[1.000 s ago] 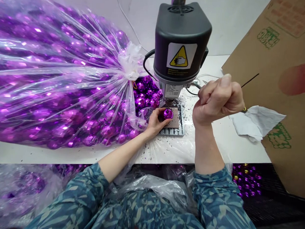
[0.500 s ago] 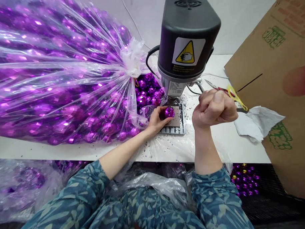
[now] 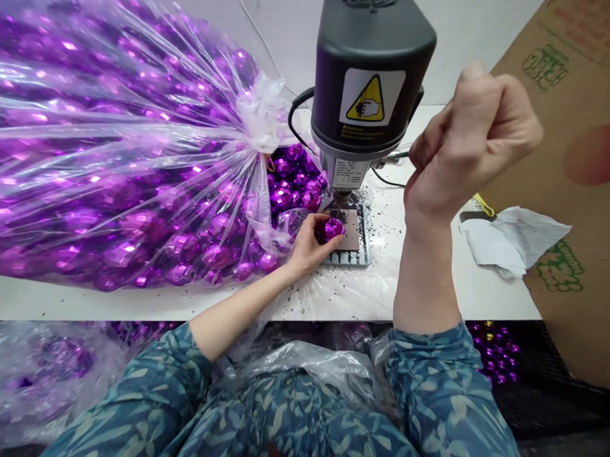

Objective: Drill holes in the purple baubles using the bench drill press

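Observation:
My left hand [image 3: 309,245] pinches a shiny purple faceted ball [image 3: 334,227] between thumb and fingers. The ball sits over the small flat board [image 3: 351,231] on the metal base [image 3: 351,259] of a bench drill press [image 3: 374,51]. The drill's lower end [image 3: 342,195] is above and just behind the ball; whether they touch I cannot tell. Raised on the right, my right hand [image 3: 471,144] is closed in a fist round the drill press lever [image 3: 401,155], of which only a short piece shows.
A big clear bag of purple balls [image 3: 136,182] fills the left side, with loose balls [image 3: 294,178] by its tied neck. Dark shavings dot the white table [image 3: 262,307]. White paper [image 3: 509,239] and a cardboard box [image 3: 561,197] are at right. More purple balls [image 3: 495,355] lie below.
My right hand has risen and moved right, swinging the lever up. The ball has tilted slightly in my left hand, which stays nearly in place.

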`<state>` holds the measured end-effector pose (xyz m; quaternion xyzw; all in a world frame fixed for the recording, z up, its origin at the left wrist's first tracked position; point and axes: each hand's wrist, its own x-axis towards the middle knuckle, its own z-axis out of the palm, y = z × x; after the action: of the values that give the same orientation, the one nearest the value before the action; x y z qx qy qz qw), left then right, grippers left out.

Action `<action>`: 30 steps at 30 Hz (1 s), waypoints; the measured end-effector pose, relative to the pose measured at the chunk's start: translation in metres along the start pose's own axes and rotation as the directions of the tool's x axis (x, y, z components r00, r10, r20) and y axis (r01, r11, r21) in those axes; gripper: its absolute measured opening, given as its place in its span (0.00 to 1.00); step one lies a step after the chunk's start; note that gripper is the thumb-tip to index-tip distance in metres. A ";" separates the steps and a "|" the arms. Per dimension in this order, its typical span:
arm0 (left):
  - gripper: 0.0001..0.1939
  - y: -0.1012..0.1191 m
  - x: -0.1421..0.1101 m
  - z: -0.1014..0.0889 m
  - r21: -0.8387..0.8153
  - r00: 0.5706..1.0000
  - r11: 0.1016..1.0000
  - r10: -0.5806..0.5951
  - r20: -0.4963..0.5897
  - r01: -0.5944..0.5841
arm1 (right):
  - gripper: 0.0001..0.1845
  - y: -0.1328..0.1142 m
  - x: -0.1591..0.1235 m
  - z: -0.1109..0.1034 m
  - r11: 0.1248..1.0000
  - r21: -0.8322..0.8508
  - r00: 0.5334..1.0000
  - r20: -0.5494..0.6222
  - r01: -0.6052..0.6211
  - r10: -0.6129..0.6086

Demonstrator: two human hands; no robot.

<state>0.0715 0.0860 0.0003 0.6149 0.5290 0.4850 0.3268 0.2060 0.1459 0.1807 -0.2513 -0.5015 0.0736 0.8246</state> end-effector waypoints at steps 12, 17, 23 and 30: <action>0.11 0.039 -0.085 -0.063 0.144 0.508 0.789 0.232 0.830 -0.597 | 0.34 0.007 -0.001 0.002 1.000 -0.030 1.000 -0.023 -0.003 0.002; 0.21 0.032 0.010 -0.053 0.583 0.875 0.664 0.256 0.411 -0.469 | 0.31 0.014 -0.003 -0.004 1.000 0.026 1.000 0.014 -0.014 0.013; 0.25 0.009 0.091 -0.040 0.726 0.866 0.513 0.072 0.496 -0.458 | 0.30 0.012 -0.003 -0.005 0.995 0.097 1.000 -0.014 -0.009 0.011; 0.19 0.040 0.060 -0.063 0.559 0.950 0.769 0.258 0.174 -0.311 | 0.30 0.008 -0.005 -0.005 0.997 0.071 1.000 -0.004 -0.026 0.026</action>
<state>0.0236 0.1277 0.0718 0.7783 0.5374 0.3173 0.0695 0.2086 0.1495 0.1704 -0.2284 -0.4931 0.1014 0.8333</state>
